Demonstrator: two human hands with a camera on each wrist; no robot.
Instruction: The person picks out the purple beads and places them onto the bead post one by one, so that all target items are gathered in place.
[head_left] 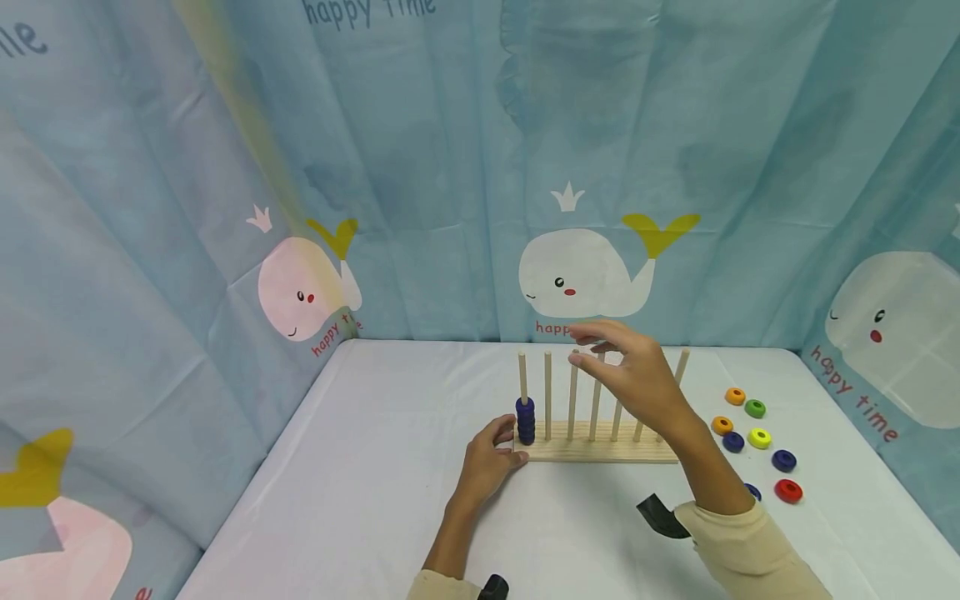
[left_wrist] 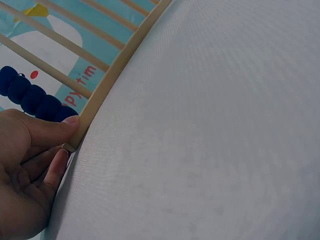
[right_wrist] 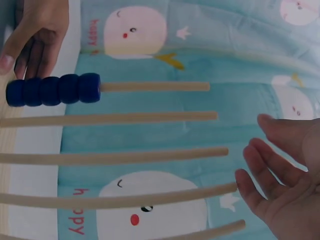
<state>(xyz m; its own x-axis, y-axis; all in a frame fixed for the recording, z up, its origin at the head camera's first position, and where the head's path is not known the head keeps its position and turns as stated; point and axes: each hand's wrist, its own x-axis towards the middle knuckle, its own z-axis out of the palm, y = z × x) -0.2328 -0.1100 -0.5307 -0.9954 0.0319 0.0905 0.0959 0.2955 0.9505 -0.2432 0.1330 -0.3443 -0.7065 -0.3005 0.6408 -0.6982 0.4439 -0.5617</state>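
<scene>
A wooden bead stand (head_left: 592, 452) with a row of upright pegs stands on the table. Several dark blue beads (head_left: 526, 422) are stacked on its leftmost peg (right_wrist: 155, 86); the other pegs carry no beads. My left hand (head_left: 486, 462) grips the left end of the stand's base (left_wrist: 107, 90), thumb on the front edge and fingers around the end. Above the pegs hovers my right hand (head_left: 637, 375), fingers spread and loosely bent, holding nothing. In the right wrist view its fingertips (right_wrist: 242, 176) are close to the peg tops. From the head, this hand overlaps some right-hand pegs.
Loose beads lie on the white table (head_left: 390, 433) right of the stand, among them orange (head_left: 735, 396), green (head_left: 755, 408), yellow (head_left: 760, 438), blue (head_left: 783, 461) and red (head_left: 788, 491). My right forearm partly covers another blue bead (head_left: 753, 492). A whale-print curtain (head_left: 450, 167) surrounds the table.
</scene>
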